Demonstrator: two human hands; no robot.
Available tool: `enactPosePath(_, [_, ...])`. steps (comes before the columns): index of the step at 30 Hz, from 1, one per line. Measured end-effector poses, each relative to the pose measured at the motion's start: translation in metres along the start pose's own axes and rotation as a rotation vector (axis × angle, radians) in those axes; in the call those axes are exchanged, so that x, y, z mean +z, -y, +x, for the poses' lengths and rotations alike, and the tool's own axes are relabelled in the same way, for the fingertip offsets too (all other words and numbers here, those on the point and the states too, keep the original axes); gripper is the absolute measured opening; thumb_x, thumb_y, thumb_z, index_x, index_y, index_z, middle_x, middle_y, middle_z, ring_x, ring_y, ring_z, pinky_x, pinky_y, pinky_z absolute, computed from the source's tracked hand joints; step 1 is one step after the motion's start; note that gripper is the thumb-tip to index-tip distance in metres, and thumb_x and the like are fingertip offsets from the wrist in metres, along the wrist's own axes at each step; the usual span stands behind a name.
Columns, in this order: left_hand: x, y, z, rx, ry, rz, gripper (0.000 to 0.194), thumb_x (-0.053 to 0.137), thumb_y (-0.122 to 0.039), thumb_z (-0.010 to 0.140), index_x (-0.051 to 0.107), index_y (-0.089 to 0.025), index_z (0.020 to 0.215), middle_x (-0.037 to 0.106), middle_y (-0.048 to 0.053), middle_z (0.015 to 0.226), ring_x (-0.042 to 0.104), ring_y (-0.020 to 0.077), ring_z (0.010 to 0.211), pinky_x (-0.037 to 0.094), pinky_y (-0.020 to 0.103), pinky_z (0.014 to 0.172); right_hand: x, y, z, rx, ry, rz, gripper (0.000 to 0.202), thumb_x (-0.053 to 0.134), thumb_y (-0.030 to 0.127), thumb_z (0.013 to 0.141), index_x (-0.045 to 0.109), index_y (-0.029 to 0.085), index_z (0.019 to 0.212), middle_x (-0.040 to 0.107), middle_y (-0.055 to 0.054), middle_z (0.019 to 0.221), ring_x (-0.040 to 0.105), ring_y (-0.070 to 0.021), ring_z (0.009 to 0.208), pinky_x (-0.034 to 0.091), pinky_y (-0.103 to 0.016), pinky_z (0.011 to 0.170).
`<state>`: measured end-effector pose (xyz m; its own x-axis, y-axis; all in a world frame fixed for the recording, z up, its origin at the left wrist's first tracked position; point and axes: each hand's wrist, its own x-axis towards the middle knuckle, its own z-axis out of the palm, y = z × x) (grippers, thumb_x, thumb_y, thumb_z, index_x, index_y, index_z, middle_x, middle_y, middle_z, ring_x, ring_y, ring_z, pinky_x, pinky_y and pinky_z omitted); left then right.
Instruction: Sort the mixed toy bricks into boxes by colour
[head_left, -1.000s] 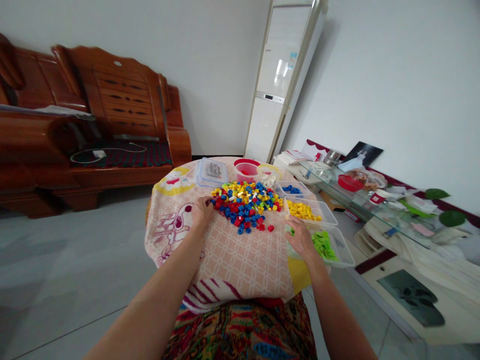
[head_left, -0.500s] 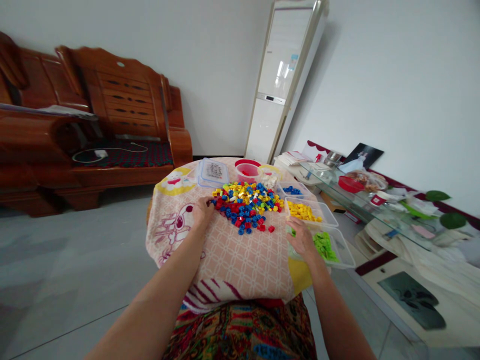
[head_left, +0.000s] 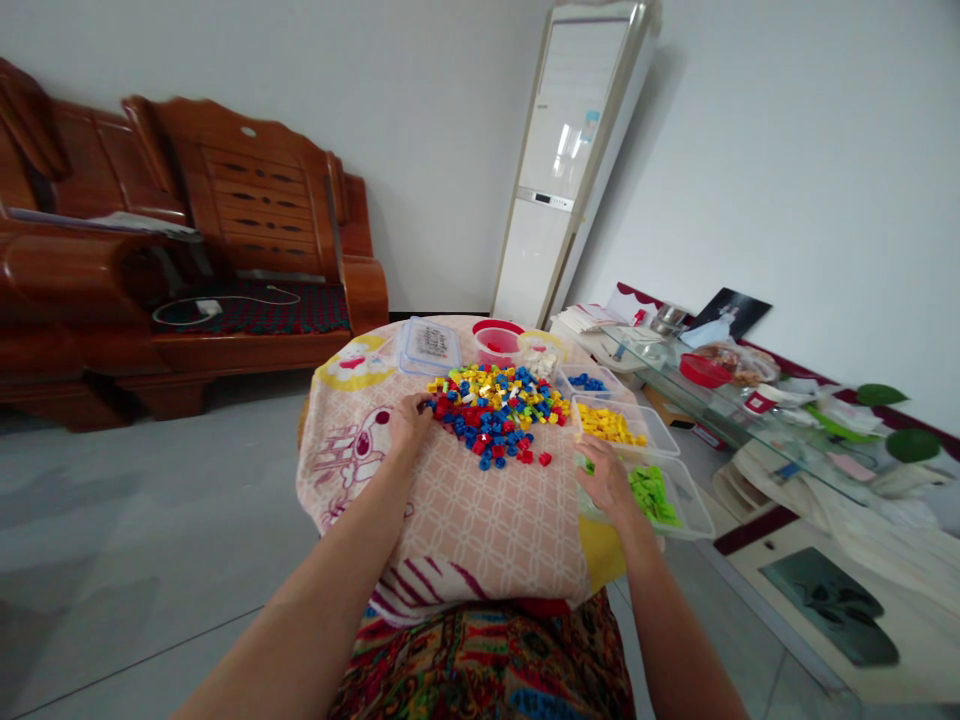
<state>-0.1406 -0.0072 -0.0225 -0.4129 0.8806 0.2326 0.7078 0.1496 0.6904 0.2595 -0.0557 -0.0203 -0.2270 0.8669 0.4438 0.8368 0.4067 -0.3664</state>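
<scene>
A mixed pile of small toy building bricks (head_left: 499,405) in red, blue, yellow, white and green lies on the cloth-covered table. At the pile's left edge is my left hand (head_left: 409,422), its fingers bent together around a dark spot, perhaps a brick; what they hold is too small to make out. My right hand (head_left: 604,474) rests at the left end of a clear box of green bricks (head_left: 654,496), thumb and fingers apart, with a bit of green showing between them. Just beyond it stands a clear box of yellow bricks (head_left: 611,424).
Farther back are a box of blue bricks (head_left: 589,383), white bricks (head_left: 541,362), a pink-tinted round tub (head_left: 497,345) with red pieces and a clear lidded box (head_left: 430,345). A cluttered glass shelf (head_left: 720,410) runs along the right; a wooden bench (head_left: 255,200) stands left.
The whole view has shifted slightly to the right. Both hands keep nearly the same places, the left at the pile and the right at the green-brick box.
</scene>
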Motion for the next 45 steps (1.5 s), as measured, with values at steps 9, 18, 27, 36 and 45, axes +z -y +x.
enactPosePath(9, [0.006, 0.004, 0.003, 0.073, 0.033, -0.055, 0.041, 0.05, -0.024, 0.096, 0.073, -0.02, 0.13, 0.073, 0.01, 0.135, 0.066, 0.0266, 0.126, 0.05, 0.037, 0.11, -0.007, 0.028, -0.001, -0.054, -0.052, -0.079, 0.041, 0.062, 0.018, 0.084, 0.076, 0.017, 0.123, 0.068, -0.016, 0.139, 0.058, -0.0325, 0.135, 0.044, -0.053, 0.119])
enactPosePath(18, [0.011, 0.004, -0.013, 0.413, 0.253, 0.003, 0.089, 0.074, -0.061, 0.083, 0.05, -0.015, 0.155, 0.058, 0.021, 0.152, 0.054, 0.0403, 0.141, 0.041, 0.056, 0.119, 0.042, 0.089, -0.014, 0.033, 0.082, -0.159, 0.061, 0.071, 0.032, 0.09, 0.056, 0.012, 0.146, 0.064, -0.021, 0.142, 0.06, -0.0353, 0.131, 0.05, -0.049, 0.109])
enactPosePath(27, [0.031, -0.026, -0.057, 0.55, 0.325, 0.203, 0.119, 0.088, -0.064, 0.068, 0.033, -0.027, 0.166, 0.028, 0.023, 0.171, 0.041, 0.0499, 0.147, 0.038, 0.065, 0.117, 0.068, 0.112, 0.023, 0.059, 0.133, -0.271, 0.064, 0.065, 0.042, 0.098, 0.05, 0.018, 0.155, 0.066, -0.021, 0.136, 0.066, -0.034, 0.121, 0.054, -0.042, 0.095])
enactPosePath(36, [0.052, -0.049, -0.032, 0.723, 0.186, 0.184, 0.071, 0.074, -0.047, 0.09, 0.052, -0.026, 0.154, 0.043, 0.016, 0.161, 0.05, 0.0373, 0.141, 0.05, 0.053, 0.114, 0.075, 0.101, 0.061, 0.139, 0.107, -0.131, 0.042, 0.065, 0.035, 0.099, 0.066, 0.02, 0.138, 0.075, -0.013, 0.125, 0.072, -0.0263, 0.109, 0.054, -0.034, 0.091])
enactPosePath(45, [0.055, -0.053, -0.03, 0.725, 0.196, 0.206, 0.07, 0.072, -0.046, 0.091, 0.051, -0.028, 0.156, 0.045, 0.014, 0.161, 0.053, 0.0361, 0.138, 0.058, 0.047, 0.104, 0.059, 0.093, 0.061, 0.188, 0.144, -0.1, 0.04, 0.061, 0.039, 0.1, 0.068, 0.023, 0.136, 0.077, -0.012, 0.122, 0.072, -0.027, 0.108, 0.054, -0.036, 0.093])
